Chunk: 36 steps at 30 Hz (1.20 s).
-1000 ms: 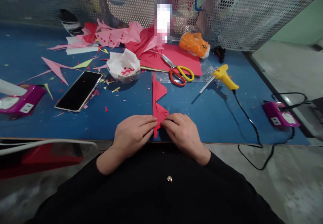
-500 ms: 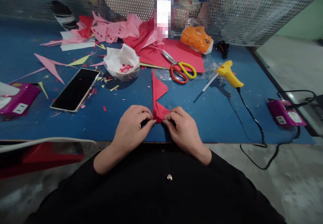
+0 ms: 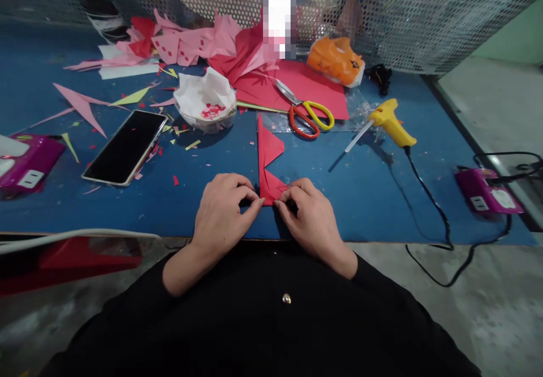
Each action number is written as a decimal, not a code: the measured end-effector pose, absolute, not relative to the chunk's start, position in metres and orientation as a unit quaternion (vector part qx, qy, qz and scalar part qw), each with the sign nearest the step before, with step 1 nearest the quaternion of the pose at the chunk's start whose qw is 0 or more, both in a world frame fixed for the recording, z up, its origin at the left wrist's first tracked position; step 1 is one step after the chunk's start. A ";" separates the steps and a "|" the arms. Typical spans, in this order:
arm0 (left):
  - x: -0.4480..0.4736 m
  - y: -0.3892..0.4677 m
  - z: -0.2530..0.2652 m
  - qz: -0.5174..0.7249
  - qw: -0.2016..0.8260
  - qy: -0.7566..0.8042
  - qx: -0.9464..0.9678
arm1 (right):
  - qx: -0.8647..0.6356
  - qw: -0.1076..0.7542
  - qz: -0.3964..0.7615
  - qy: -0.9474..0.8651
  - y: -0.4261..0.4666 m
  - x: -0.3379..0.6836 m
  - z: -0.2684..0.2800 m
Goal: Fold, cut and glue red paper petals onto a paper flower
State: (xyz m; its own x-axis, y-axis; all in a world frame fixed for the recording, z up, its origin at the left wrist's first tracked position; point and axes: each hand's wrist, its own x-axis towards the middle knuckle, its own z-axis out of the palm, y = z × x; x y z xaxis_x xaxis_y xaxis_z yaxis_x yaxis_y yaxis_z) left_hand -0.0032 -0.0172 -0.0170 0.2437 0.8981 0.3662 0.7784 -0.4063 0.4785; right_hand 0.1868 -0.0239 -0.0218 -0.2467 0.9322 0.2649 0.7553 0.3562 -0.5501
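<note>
A folded piece of red paper (image 3: 270, 150) lies on the blue table near its front edge, with a long straight left side and pointed flaps on the right. At its near left corner, my left hand (image 3: 227, 210) pinches the paper between thumb and fingers. My right hand (image 3: 309, 213) pinches the near right part, by the lower flap. The fingertips partly cover the near edge of the paper. Beyond it rest scissors (image 3: 303, 110) with one red and one yellow handle, close to a bowl (image 3: 204, 111) lined with white paper and holding red scraps.
A yellow glue gun (image 3: 392, 123) with a black cord lies to the right, near a purple power socket (image 3: 487, 191). On the left are a phone (image 3: 125, 148) and another purple socket (image 3: 31, 165). Pink cut paper (image 3: 182, 46), red sheets (image 3: 314, 85) and an orange packet (image 3: 337, 63) sit at the back.
The near edge of the red paper now looks straighter and flatter, and my left thumb has shifted slightly right along it. The whole view has moved a little.
</note>
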 end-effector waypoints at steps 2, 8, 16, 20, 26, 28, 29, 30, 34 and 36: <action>-0.004 -0.017 -0.017 0.303 0.100 0.534 0.783 | -0.545 0.278 0.151 -0.776 -0.024 0.186 -0.022; -0.004 -0.018 -0.016 0.300 0.116 0.533 0.783 | -0.545 0.265 0.132 -0.784 -0.023 0.186 -0.022; -0.003 -0.018 -0.016 0.307 0.100 0.537 0.780 | -0.557 0.257 0.119 -0.781 -0.023 0.185 -0.023; -0.002 -0.019 -0.016 0.306 0.091 0.537 0.781 | -0.560 0.250 0.119 -0.780 -0.023 0.185 -0.023; 0.002 -0.020 -0.014 0.290 0.070 0.543 0.785 | -0.559 0.253 0.114 -0.781 -0.022 0.185 -0.024; 0.002 -0.020 -0.014 0.281 0.065 0.546 0.787 | -0.560 0.255 0.112 -0.780 -0.022 0.185 -0.024; 0.003 -0.021 -0.015 0.277 0.063 0.548 0.787 | -0.560 0.255 0.112 -0.780 -0.022 0.185 -0.024; 0.003 -0.021 -0.015 0.272 0.063 0.549 0.788 | -0.561 0.254 0.112 -0.780 -0.022 0.185 -0.024; 0.001 -0.024 -0.016 0.261 0.046 0.556 0.788 | -0.561 0.252 0.110 -0.781 -0.022 0.184 -0.024; 0.001 -0.026 -0.016 0.267 0.021 0.543 0.796 | -0.561 0.249 0.109 -0.782 -0.022 0.184 -0.023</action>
